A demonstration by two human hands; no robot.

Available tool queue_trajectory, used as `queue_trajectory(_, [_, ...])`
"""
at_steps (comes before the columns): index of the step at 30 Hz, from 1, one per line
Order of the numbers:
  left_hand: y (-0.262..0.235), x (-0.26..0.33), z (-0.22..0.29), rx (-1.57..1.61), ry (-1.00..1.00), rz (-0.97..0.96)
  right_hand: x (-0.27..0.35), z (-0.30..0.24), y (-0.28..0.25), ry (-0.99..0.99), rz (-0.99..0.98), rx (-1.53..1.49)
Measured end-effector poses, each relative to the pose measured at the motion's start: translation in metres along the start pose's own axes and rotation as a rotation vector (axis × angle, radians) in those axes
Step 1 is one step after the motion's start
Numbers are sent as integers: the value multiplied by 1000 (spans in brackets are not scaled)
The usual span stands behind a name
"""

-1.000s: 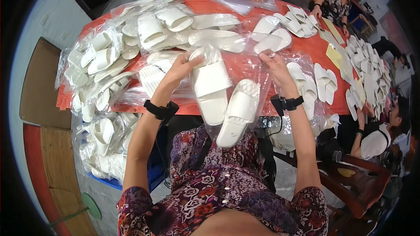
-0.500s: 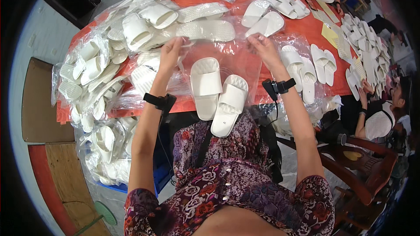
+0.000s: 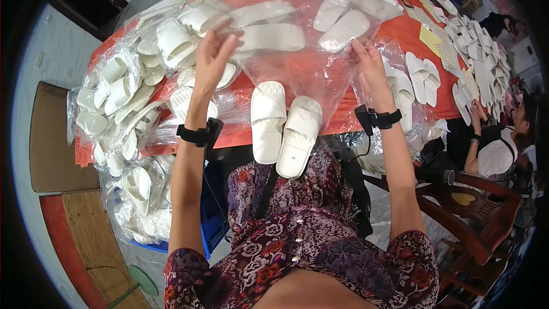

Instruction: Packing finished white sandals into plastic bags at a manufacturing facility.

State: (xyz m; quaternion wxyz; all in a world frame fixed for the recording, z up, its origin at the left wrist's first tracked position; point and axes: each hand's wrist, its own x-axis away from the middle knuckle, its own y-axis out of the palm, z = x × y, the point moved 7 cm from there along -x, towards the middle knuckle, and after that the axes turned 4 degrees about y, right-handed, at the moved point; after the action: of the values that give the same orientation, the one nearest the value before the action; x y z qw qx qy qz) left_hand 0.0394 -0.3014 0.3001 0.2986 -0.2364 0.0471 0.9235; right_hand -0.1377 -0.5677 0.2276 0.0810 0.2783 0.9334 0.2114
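A pair of white slippers, the left slipper (image 3: 267, 120) and the right slipper (image 3: 299, 137), lies side by side at the table's near edge, heels overhanging toward my lap. Above and beyond them a clear plastic bag (image 3: 320, 71) is spread out, with other slippers showing through it. My right hand (image 3: 372, 66) pinches the bag's right edge between thumb and fingertips. At the bag's left side, my left hand (image 3: 213, 60) is raised with thumb and fingers apart; its fingertips are somewhat blurred. Neither hand touches the slippers.
Bagged white slippers heap on the left of the red table (image 3: 229, 137). Loose slippers (image 3: 423, 80) and a large slipper pile (image 3: 480, 51) are at right. Below left stands a blue crate (image 3: 214, 223) beside more bagged slippers. A wooden chair (image 3: 469, 212) and co-workers are at right.
Both hands have moved apart, and the bag has spread wider and farther up over the table. My left fingers have opened. The slipper pair has shifted slightly.
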Motion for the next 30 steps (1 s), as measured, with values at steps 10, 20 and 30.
queue_trajectory(10, [23, 22, -42, 5, -277, -1, 21, -17, -41, 64, 205, 224])
queue_trajectory(20, [52, 55, -95, -256, -180, -66, 41, 5, -82, 90, 288, 553])
queue_trajectory(30, [107, 102, -152, -65, -579, -143, 56, 69, -183, 234, 287, 701])
